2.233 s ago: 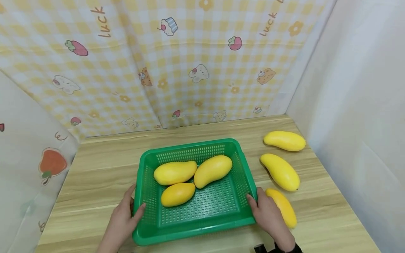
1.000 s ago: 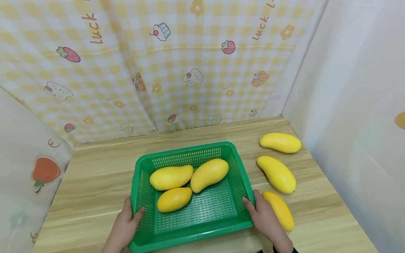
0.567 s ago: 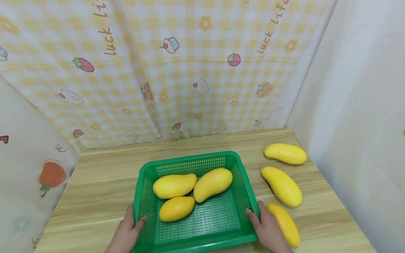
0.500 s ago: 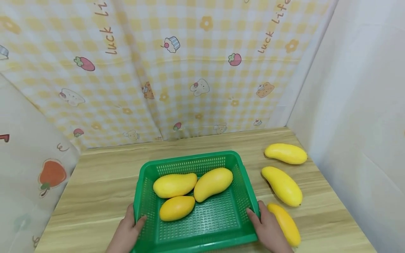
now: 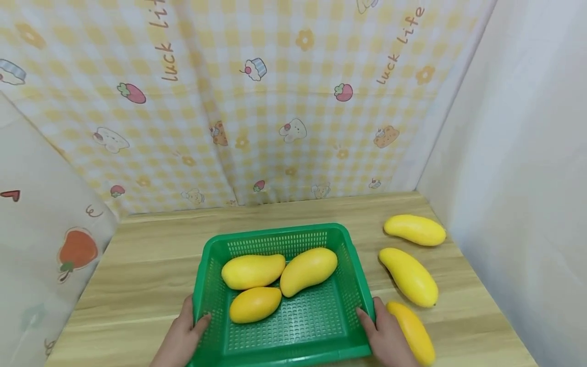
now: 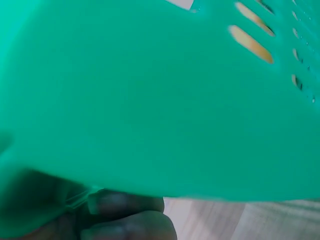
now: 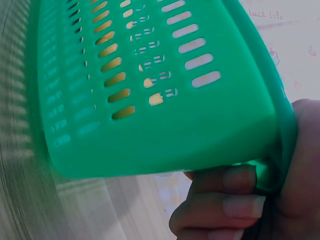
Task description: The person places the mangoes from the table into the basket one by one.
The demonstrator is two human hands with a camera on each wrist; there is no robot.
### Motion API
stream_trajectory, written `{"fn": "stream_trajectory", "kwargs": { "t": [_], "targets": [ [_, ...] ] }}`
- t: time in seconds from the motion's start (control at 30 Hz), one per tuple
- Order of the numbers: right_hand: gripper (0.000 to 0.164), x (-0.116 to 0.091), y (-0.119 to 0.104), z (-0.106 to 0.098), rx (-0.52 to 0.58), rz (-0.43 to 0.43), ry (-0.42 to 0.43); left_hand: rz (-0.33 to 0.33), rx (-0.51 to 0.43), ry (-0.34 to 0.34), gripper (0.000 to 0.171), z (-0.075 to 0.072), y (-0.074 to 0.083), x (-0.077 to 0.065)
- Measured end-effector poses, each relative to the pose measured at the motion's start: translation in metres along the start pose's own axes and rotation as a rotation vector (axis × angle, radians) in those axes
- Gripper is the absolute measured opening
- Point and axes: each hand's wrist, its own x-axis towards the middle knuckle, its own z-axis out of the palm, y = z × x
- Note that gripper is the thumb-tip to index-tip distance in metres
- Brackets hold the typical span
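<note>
Grips the green basket (image 5: pixel 309 318) from both sides, with left hand (image 5: pixel 181 334) clamped on its left edge and right hand (image 5: pixel 390 334) clamped on its right, thumbs over the rim, fingers (image 7: pixel 215 207) curled beneath the lip in the right wrist view. Seems, by these signs, to have the two-handed hold done and the letting-go not yet done; cannot tell whether held up or resting on the tabletop (image 5: pixel 137 285). Built of moulded plastic, slightly glossy, round at the corners, slotted along the walls and finely perforated across the floor. Leaves outside, just beside the right hand, a slim yellow mango (image 5: pixel 412 334). Has three already inside: a short, plump, deeper-yellow mango (image 5: pixel 255 305) in front, then a longer left mango (image 5: pixel 253 271) and a curved right mango (image 5: pixel 308 271) behind, touching or nearly so, smooth and waxy-looking. Leaves two more outside, on pale, streaky wood grain: a tapering middle mango (image 5: pixel 409 278), then a gently bent far mango (image 5: pixel 415 230). Ends in softly creased checkered cloth (image 5: pixel 275 102), yellow and white, printed with strawberries and cupcakes.
</note>
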Motion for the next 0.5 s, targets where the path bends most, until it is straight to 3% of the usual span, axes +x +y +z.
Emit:
{"fn": "stream_trajectory", "kwargs": {
  "t": [0.2, 0.5],
  "targets": [
    [0.042, -0.0020, 0.0071, 0.0041, 0.055, 0.016, -0.054, -0.054, -0.050, -0.011, 0.055, -0.0025, -0.0013, -0.0044],
    [0.036, 0.0042, 0.0031, -0.0023, 0.024, 0.013, -0.050, -0.040, -0.117, 0.016, 0.055, 0.0018, 0.0037, -0.0028]
  ]
}}
